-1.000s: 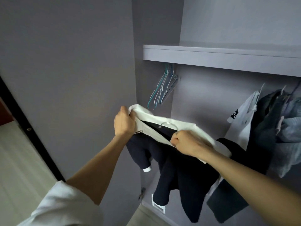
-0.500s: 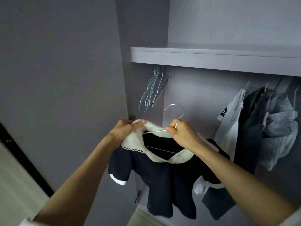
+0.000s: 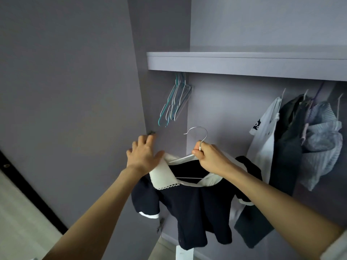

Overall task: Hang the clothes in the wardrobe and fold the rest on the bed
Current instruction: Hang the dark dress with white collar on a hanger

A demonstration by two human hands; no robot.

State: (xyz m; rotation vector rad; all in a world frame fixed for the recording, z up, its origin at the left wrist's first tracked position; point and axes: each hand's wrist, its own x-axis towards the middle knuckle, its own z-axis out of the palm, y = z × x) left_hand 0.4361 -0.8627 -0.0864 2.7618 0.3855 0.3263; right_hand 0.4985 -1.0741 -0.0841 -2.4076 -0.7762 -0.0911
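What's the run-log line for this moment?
stage: hanging | right hand: grips hanger carrying navy dress | left hand: open, off collar | rail: not reached

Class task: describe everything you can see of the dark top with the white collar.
The dark navy top has short sleeves with white cuffs and a broad white, lace-edged collar. It looks like soft cloth, and it hangs open-necked on a metal-hooked hanger, low before the wardrobe. The right hand grips the hanger's neck; the open left hand overlaps the collar.

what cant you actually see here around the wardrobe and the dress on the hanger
Head view, the only one:
- Rail: hidden behind the shelf; the spare hangers and hung clothes disappear under it.
- Dress: right shoulder covered by the right hand and forearm.
- Left hand: motion-blurred; contact with the collar unclear.
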